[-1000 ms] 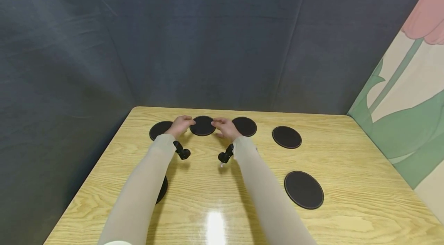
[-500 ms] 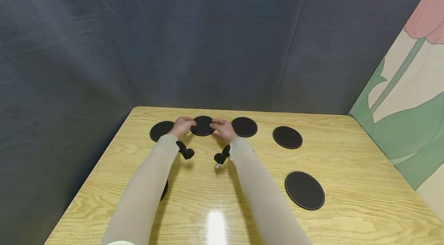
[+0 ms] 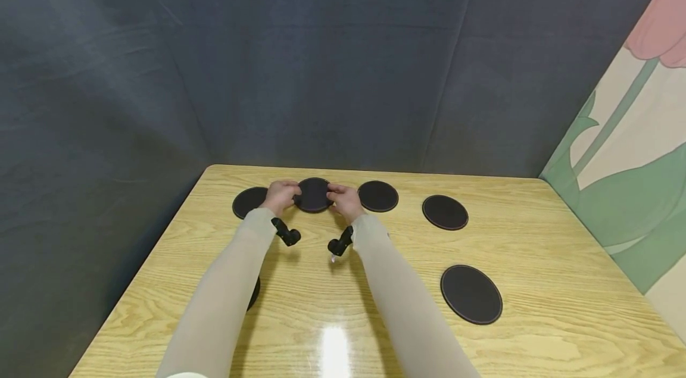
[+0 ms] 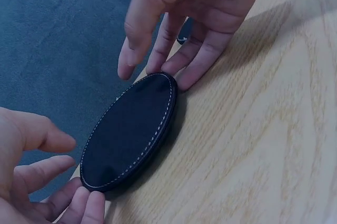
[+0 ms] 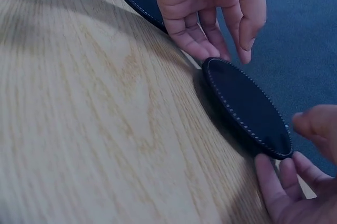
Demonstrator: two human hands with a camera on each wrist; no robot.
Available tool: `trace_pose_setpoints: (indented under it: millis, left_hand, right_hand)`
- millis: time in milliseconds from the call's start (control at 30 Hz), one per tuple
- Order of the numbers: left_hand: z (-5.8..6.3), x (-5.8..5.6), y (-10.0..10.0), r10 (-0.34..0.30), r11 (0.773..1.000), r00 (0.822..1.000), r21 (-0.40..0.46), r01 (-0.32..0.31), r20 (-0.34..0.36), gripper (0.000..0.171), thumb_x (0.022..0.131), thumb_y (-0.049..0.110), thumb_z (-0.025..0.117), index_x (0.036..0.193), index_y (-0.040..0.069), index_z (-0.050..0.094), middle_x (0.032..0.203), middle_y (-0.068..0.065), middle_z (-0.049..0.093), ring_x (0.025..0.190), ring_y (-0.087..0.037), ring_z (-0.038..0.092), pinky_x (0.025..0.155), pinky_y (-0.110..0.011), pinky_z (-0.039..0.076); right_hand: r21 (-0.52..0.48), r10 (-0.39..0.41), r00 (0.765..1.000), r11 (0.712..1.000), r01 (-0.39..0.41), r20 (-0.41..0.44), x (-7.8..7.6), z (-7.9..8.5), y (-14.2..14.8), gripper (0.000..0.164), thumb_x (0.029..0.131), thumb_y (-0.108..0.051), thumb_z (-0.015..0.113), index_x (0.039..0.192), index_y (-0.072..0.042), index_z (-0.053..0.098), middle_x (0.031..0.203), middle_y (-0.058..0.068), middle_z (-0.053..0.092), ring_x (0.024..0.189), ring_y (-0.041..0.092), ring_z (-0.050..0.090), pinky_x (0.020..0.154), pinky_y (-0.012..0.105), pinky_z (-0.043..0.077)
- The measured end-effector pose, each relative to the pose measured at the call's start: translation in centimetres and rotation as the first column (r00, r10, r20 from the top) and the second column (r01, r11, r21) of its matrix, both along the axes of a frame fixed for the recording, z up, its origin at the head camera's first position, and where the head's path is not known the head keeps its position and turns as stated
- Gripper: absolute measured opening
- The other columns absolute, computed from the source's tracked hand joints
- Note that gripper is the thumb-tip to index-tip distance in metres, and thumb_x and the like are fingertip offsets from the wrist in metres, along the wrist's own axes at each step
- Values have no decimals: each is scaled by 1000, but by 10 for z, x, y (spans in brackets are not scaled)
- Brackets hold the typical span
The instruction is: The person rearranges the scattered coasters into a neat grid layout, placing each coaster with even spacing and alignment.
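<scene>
A round black coaster (image 3: 313, 194) with pale stitching along its rim is held between both hands near the table's far edge. In the left wrist view the coaster (image 4: 129, 132) sits slightly off the wood, with a shadow beneath it. My left hand (image 3: 280, 195) has its fingertips bent at the coaster's left edge, thumb above. On the opposite edge, my right hand (image 3: 347, 199) holds it by the fingertips, and that thumb stands above too. In the right wrist view both hands' fingertips meet the rim of the coaster (image 5: 245, 105).
More black coasters lie flat around: one beside my left hand (image 3: 249, 202), one right of my right hand (image 3: 378, 196), others further right (image 3: 445, 212) and nearer (image 3: 471, 294). Another (image 3: 255, 293) is partly hidden by my left sleeve. A dark curtain (image 3: 343, 68) hangs behind the wooden table (image 3: 536, 247).
Both hands have closed in slightly on the coaster's edges. The coaster has risen a little, its near rim now showing. The other coasters have not moved.
</scene>
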State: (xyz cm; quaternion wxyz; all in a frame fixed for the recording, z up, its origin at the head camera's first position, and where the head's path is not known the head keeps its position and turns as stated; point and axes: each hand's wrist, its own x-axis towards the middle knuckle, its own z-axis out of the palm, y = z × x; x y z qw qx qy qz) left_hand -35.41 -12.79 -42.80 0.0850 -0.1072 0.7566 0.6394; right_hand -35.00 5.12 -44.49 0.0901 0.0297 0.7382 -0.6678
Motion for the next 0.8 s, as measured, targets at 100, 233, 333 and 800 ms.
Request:
trace_pose_setpoints:
  millis: [100, 233, 333, 800]
  left_hand:
    - [1, -1, 1, 24, 1000, 1000, 11, -24, -19, 49, 90, -1, 55, 139, 5, 52, 139, -16, 52, 65, -9, 54, 69, -25, 47]
    - [3, -1, 1, 35, 997, 999, 74, -32, -35, 53, 87, -10, 53, 139, 5, 53, 137, -16, 51, 41, -5, 25, 50, -21, 29]
    - [5, 0, 2, 43, 992, 998, 123, -37, -46, 54, 86, -12, 53, 138, 4, 54, 138, -14, 49, 41, -5, 24, 47, -21, 27]
    - [27, 15, 3, -14, 986, 999, 164, 21, -44, 53, 90, -7, 56, 140, 9, 51, 135, -11, 47, 63, -8, 46, 66, -26, 42]
  right_hand:
    - [18, -40, 999, 999, 40, -8, 0, 1, 2, 37, 95, -1, 56, 131, -6, 61, 139, 13, 55, 91, 15, 64, 74, 26, 55]
    - [22, -63, 997, 998, 63, -34, -1, 4, 7, 37, 92, 4, 58, 127, -8, 65, 135, 14, 57, 65, 8, 55, 55, 18, 45]
    - [22, -49, 997, 998, 51, -60, -1, 6, 11, 39, 91, 6, 59, 128, -6, 64, 135, 17, 57, 73, 9, 62, 66, 19, 53]
    - [-75, 15, 1000, 997, -17, -26, 5, 18, 29, 40, 92, 3, 60, 131, -5, 61, 135, 16, 56, 75, 6, 61, 97, 42, 50]
